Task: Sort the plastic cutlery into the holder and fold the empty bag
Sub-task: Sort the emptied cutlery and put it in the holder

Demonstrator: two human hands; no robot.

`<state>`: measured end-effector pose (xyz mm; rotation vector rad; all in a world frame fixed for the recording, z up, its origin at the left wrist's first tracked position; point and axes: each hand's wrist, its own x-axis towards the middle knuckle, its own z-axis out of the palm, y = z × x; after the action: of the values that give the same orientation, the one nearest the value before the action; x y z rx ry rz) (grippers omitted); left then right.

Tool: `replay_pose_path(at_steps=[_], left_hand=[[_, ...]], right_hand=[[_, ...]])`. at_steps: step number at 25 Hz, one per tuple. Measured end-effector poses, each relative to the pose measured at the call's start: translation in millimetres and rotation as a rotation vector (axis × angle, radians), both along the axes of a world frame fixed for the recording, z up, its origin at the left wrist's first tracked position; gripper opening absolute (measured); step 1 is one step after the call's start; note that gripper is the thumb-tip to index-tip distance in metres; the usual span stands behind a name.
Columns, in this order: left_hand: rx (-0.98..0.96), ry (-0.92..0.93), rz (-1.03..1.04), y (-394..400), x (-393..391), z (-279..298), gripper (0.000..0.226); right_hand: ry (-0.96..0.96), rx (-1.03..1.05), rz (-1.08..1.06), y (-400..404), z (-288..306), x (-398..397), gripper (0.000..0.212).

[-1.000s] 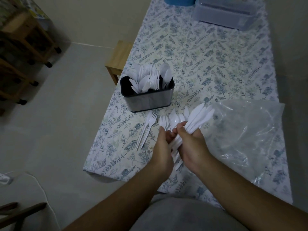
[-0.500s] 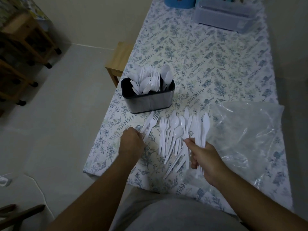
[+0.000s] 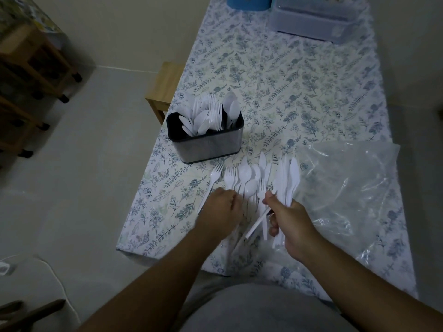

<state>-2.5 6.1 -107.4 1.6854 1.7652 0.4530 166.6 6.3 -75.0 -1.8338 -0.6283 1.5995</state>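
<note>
A dark metal holder [image 3: 206, 144] stands near the table's left edge, filled with white plastic knives, forks and spoons. In front of it lie loose white forks [image 3: 230, 176] and spoons [image 3: 249, 178] in a row. My right hand [image 3: 287, 224] grips a bundle of white knives [image 3: 291, 180], blades pointing away from me. My left hand [image 3: 223, 209] rests curled over the handles of the loose forks; whether it grips any is hidden. The empty clear plastic bag [image 3: 350, 188] lies crumpled to the right.
The table [image 3: 287, 80] has a floral cloth. A clear lidded box [image 3: 314, 20] and a blue container [image 3: 249, 2] stand at the far end. A wooden stool [image 3: 165, 87] sits left of the table, a wooden trolley [image 3: 31, 75] further left.
My hands parted after holding one bundle together. The forks and spoons now lie on the table. My left hand swung out left, then back to the fork handles; the right keeps the knives.
</note>
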Motion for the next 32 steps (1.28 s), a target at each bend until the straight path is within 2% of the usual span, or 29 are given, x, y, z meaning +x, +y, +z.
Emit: replay_pose_path(at_steps=[5,6,9,12,19,23,30,32], left_hand=[[0.044,0.152,0.082,6,-33,-13,0.021],[0.054,0.164,0.094,6,-31,-13,0.018],[-0.015,0.181,0.071,5,-13,-11,0.016],[-0.058,0.194,0.056,8,7,-8,0.018],[-0.107,0.142,0.141,20,15,-11,0.015],[-0.156,0.159,0.116,27,20,-11,0.033],[-0.223,0.244,0.072,31,13,3,0.011],[-0.244,0.213,0.105,26,3,7,0.025]], right_hand=[[-0.096,-0.038,0.117,-1,-1,6,0.052],[-0.065,-0.041,0.106,-1,-1,6,0.051],[0.083,-0.010,0.072,-6,2,6,0.032],[0.039,0.036,0.174,-11,0,8,0.010],[0.033,0.003,0.177,-15,2,13,0.004],[0.037,-0.006,0.190,-16,1,13,0.004],[0.057,-0.020,0.085,-14,1,14,0.008],[0.070,-0.021,0.055,-13,0,14,0.010]])
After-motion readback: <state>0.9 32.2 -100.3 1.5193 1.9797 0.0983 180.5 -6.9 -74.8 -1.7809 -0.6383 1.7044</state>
